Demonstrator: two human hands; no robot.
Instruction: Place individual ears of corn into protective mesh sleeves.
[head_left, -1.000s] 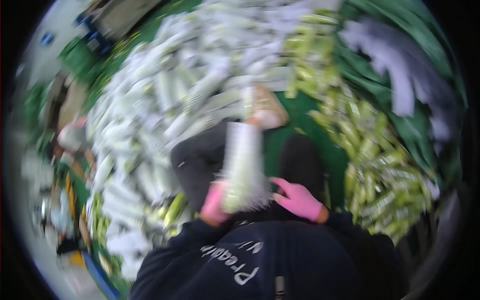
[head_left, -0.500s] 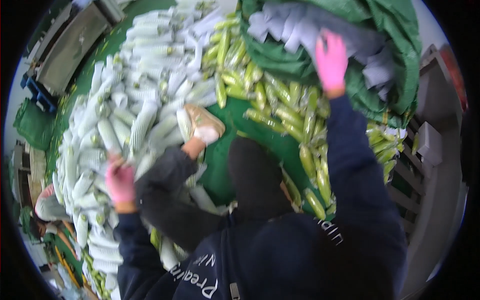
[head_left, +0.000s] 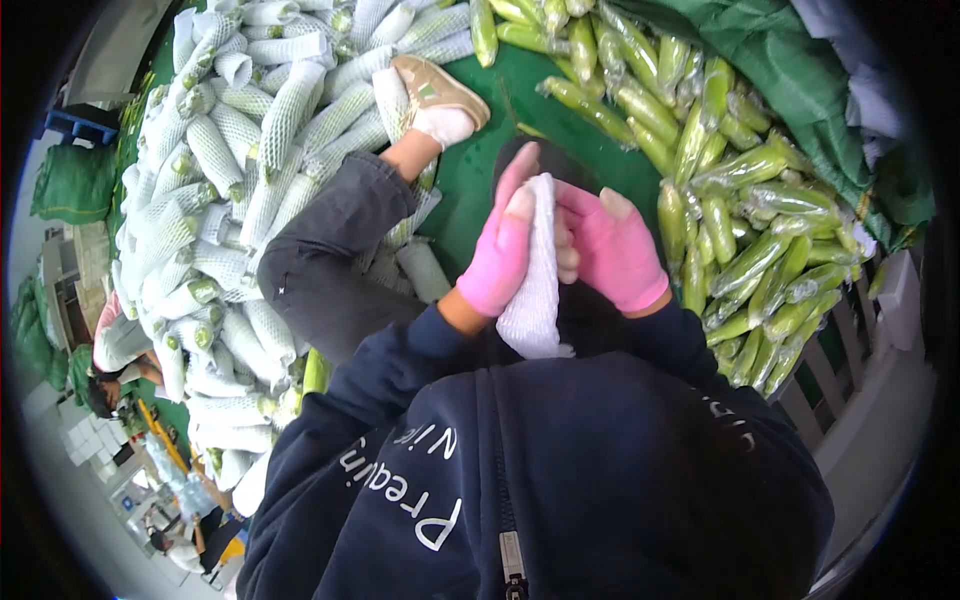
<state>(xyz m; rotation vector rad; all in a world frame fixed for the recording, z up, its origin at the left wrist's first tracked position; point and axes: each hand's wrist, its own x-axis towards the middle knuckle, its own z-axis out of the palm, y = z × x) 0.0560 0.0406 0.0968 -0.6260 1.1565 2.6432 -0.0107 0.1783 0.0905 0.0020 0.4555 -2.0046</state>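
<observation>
In front of my chest is an empty-looking white foam net sleeve [head_left: 535,285], held upright and flattened. My left hand [head_left: 500,250], in a pink glove with bare fingertips, is closed round its left side, thumb on the near face. My right hand [head_left: 615,250], in a matching glove, has its fingers curled against the sleeve's right side, with the thumb raised. To the left lies a large heap of long green vegetables in white net sleeves [head_left: 290,115]. A pile of long green gourd-like vegetables in clear film [head_left: 750,210] lies to the right, without nets.
A green sack [head_left: 800,90] with pale sleeves at its mouth stands at the far right. My shoe [head_left: 440,90] rests against the netted heap on the green floor [head_left: 515,85]. Slatted rails [head_left: 830,375] run along the right. Other people [head_left: 120,345] are at the far left.
My right hand has come back from the sack and my left hand has left the netted heap. Both now meet in front of me on a foam net sleeve. The view has tipped nearer.
</observation>
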